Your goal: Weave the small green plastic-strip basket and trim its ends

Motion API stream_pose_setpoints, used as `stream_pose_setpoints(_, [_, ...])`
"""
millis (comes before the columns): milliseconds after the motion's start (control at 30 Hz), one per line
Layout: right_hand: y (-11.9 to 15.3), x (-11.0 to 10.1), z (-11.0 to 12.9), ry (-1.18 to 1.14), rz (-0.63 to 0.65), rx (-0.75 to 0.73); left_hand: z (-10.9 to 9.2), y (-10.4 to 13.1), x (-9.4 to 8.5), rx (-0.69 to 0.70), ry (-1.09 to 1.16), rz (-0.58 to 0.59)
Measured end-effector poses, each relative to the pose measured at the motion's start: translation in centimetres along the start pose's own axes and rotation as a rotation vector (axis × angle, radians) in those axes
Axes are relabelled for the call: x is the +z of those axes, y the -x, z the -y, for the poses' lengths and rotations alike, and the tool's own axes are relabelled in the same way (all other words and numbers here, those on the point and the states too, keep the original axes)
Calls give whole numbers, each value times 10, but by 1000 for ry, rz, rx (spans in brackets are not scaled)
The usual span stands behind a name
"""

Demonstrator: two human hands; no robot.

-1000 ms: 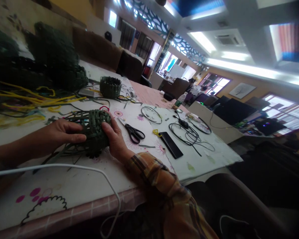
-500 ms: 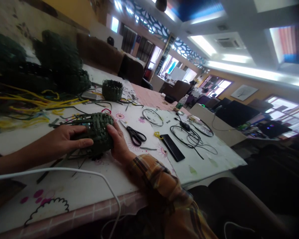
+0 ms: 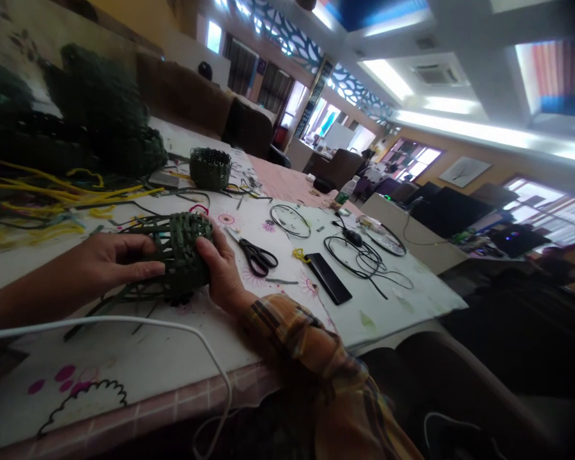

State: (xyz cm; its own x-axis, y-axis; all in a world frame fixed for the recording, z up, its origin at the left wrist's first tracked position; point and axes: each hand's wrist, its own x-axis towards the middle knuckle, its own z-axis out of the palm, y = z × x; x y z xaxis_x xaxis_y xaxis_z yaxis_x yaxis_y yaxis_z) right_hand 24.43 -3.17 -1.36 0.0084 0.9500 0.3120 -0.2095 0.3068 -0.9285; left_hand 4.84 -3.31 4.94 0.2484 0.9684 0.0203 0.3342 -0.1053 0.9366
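Note:
A small dark green woven basket (image 3: 186,259) lies on its side on the table, loose strips sticking out towards the left. My right hand (image 3: 225,265) is wrapped round its right end, thumb on the near side. At the left, my left hand (image 3: 119,259) grips the basket's strips between thumb and fingers; some fingertips are hidden behind the weave. Black-handled scissors (image 3: 256,255) lie just right of my right hand. Behind stands another round green woven basket (image 3: 211,169), upright.
A black phone (image 3: 330,279) with a yellow tie and a coiled black cable (image 3: 354,255) lie to the right. Yellow strips (image 3: 62,195) and large dark green woven pieces (image 3: 105,115) fill the left. A white cord (image 3: 172,327) crosses the foreground. A bottle (image 3: 345,191) stands farther back.
My left hand has shifted slightly left along the strips, its thumb drawn back from the basket's middle. My right hand keeps its hold. The whole view has moved a little.

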Motion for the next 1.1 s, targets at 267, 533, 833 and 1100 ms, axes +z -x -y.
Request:
stream_pose_setpoints(267, [4, 3, -1, -8, 2, -5, 7, 1, -6, 163, -302, 39])
stream_pose_setpoints(533, [3, 5, 2, 70, 10, -21, 3, -6, -5, -67, -99, 137])
stream_pose_setpoints(833, [6, 11, 5, 131, -43, -43, -12, 8, 14, -123, 48, -23])
stream_pose_setpoints(1100, [6, 10, -4, 69, -65, -32, 1, 3, 19, -177, 50, -50])
